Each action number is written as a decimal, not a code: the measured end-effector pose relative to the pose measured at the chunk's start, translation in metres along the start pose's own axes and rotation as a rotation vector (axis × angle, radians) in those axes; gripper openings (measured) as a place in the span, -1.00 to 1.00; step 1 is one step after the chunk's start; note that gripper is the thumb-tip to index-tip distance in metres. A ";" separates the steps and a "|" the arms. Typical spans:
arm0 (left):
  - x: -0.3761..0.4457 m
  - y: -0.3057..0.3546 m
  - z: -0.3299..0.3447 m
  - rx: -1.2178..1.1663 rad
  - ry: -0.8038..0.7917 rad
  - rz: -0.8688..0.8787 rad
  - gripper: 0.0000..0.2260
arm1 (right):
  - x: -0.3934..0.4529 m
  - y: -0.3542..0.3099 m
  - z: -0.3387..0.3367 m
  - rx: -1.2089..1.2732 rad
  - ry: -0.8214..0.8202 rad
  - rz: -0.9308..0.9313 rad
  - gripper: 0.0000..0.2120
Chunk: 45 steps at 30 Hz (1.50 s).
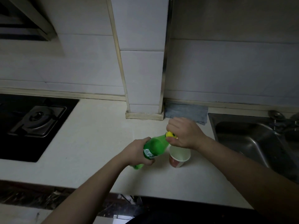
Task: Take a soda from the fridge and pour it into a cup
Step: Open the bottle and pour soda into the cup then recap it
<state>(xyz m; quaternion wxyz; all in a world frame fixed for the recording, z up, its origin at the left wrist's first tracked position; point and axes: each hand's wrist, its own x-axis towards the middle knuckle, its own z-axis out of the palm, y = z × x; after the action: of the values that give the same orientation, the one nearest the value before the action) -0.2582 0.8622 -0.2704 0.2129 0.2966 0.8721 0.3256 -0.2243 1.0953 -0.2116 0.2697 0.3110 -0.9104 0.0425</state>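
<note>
Here left grip [139,152] wraps bottle [155,147], right grip [184,133] pinching cap [169,134].

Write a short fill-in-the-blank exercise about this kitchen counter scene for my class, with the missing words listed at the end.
1. The left hand grips the body of a ______ bottle.
2. The right hand pinches the bottle's ______ cap.
3. The paper cup on the counter stands ______.
4. At the counter's right end is a metal ______.

Missing words: green; yellow; upright; sink
</note>
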 end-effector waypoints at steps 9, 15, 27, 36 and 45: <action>-0.002 0.002 0.004 0.172 0.262 -0.181 -0.48 | 0.039 -0.015 -0.002 0.018 -0.354 0.686 -0.44; -0.002 -0.010 -0.008 -0.024 0.066 -0.048 -0.53 | 0.031 -0.006 -0.002 -0.045 -0.133 0.189 -0.62; 0.003 0.006 0.021 0.306 0.277 -0.137 -0.43 | 0.015 -0.015 -0.001 -0.017 -0.383 0.666 -0.53; 0.009 0.012 0.025 0.020 0.146 -0.127 -0.42 | -0.018 0.014 -0.013 0.650 -0.188 0.704 -0.82; -0.006 0.024 0.056 -0.447 0.324 -0.257 -0.54 | -0.030 0.007 0.002 1.113 -0.266 0.672 -0.70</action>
<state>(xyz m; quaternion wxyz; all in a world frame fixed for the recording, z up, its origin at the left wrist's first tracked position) -0.2134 0.8977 -0.2921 0.1704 0.0735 0.8319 0.5230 -0.2098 1.1170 -0.2283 -0.0738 0.1054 -0.8257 0.5493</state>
